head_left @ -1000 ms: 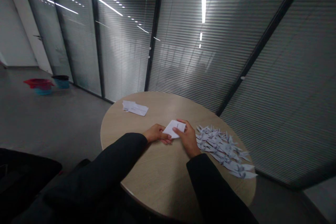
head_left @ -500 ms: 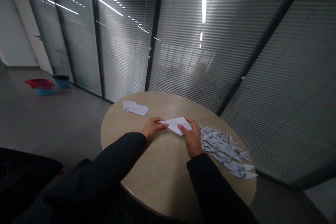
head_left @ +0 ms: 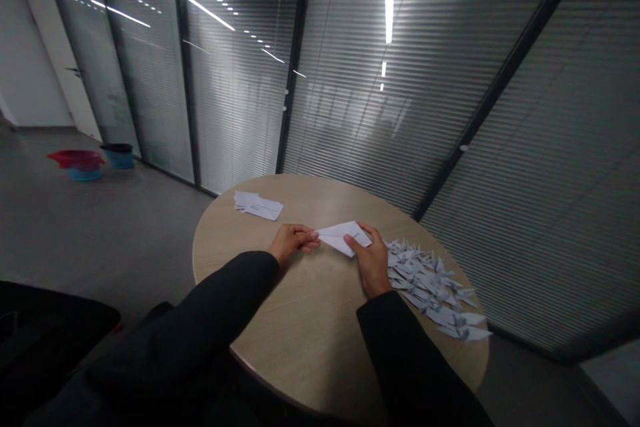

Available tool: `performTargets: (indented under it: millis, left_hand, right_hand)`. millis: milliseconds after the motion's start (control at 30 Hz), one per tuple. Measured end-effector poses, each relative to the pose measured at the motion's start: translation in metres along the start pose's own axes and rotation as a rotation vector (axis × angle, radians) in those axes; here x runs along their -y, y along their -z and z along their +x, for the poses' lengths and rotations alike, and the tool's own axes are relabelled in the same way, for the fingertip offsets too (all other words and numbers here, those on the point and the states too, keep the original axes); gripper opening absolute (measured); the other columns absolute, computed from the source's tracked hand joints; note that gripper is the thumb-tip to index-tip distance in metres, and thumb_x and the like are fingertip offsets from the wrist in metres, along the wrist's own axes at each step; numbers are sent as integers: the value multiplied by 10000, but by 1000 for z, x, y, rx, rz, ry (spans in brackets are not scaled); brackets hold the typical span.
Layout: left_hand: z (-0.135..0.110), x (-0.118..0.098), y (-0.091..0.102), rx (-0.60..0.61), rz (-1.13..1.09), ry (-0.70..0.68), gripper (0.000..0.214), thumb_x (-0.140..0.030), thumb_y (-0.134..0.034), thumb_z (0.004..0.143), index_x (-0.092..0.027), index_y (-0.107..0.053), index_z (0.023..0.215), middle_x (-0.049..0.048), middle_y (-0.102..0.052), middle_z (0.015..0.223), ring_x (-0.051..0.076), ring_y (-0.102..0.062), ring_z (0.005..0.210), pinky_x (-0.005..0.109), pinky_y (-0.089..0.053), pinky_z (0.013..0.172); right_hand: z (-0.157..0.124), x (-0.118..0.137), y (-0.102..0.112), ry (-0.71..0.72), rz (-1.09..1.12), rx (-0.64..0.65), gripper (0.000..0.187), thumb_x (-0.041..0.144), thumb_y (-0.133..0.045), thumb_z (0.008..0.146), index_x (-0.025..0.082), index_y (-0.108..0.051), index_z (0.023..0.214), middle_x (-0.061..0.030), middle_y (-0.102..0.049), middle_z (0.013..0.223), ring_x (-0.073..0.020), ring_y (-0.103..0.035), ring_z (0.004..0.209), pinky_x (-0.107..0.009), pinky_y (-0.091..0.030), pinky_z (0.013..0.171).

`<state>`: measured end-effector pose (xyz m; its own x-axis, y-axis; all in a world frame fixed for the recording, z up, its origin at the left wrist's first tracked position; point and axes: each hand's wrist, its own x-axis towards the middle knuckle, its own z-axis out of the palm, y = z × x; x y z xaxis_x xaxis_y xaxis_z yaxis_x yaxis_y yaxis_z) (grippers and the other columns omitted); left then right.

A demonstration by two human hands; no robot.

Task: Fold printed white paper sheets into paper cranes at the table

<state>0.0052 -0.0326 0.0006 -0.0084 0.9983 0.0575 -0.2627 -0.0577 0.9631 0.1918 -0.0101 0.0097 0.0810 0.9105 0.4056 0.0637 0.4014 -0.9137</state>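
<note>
A white sheet of paper [head_left: 337, 237], folded into a kite shape with some print on it, is held just above the table between my two hands. My left hand [head_left: 295, 242] pinches its narrow tip at the left. My right hand [head_left: 370, 257] grips the wide end, thumb on top and fingers behind the paper. Close to my right hand, on the right side of the table, lies a heap of folded paper cranes [head_left: 430, 287].
The round wooden table [head_left: 290, 320] carries a small stack of printed paper slips [head_left: 263, 207] at the back left. Beyond it stands a glass partition with blinds [head_left: 350, 80]. On the floor at far left are a blue bin with a red liner [head_left: 80, 163] and another blue bin [head_left: 119, 155].
My right hand has shifted slightly to the right with the folded paper. The paper's narrow tip now sits at my left fingertips, and more of the paper shows between the hands.
</note>
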Motion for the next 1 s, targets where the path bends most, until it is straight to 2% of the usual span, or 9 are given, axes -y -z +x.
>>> performTargets:
  millis: [133, 267, 500, 1000]
  left_hand:
    - [1, 2, 2, -25, 7, 4, 192, -243, -722, 686, -72, -674, 759, 128, -699, 770, 148, -658, 648, 208, -488, 521]
    - [0, 1, 3, 22, 10, 28, 250, -295, -719, 686, -70, -677, 787, 152, -700, 844, 164, -665, 677, 222, -499, 528]
    - [-4, -1, 1, 132, 42, -3, 421, -342, -802, 545, -73, -693, 851, 151, -703, 901, 205, -666, 807, 230, -514, 612]
    - [-5, 0, -4, 84, 23, -24, 358, -357, -750, 640, -47, -674, 803, 175, -703, 836, 195, -675, 722, 237, -517, 562]
  right_hand:
    - [2, -2, 1, -5, -8, 3, 552, 370, -735, 582, 164, -574, 1068, -89, -663, 962, -227, -624, 851, -373, -489, 757]
    - [2, -2, 1, -33, 7, -7, 542, 355, -741, 576, 159, -581, 1055, -85, -664, 963, -225, -625, 854, -366, -489, 768]
    - [0, -2, 0, -63, 55, 41, 553, 373, -747, 571, 154, -585, 1052, -80, -672, 961, -225, -630, 854, -367, -498, 761]
    - [1, 1, 1, -23, 11, 33, 546, 388, -738, 579, 155, -582, 1047, -82, -667, 946, -215, -628, 823, -358, -489, 742]
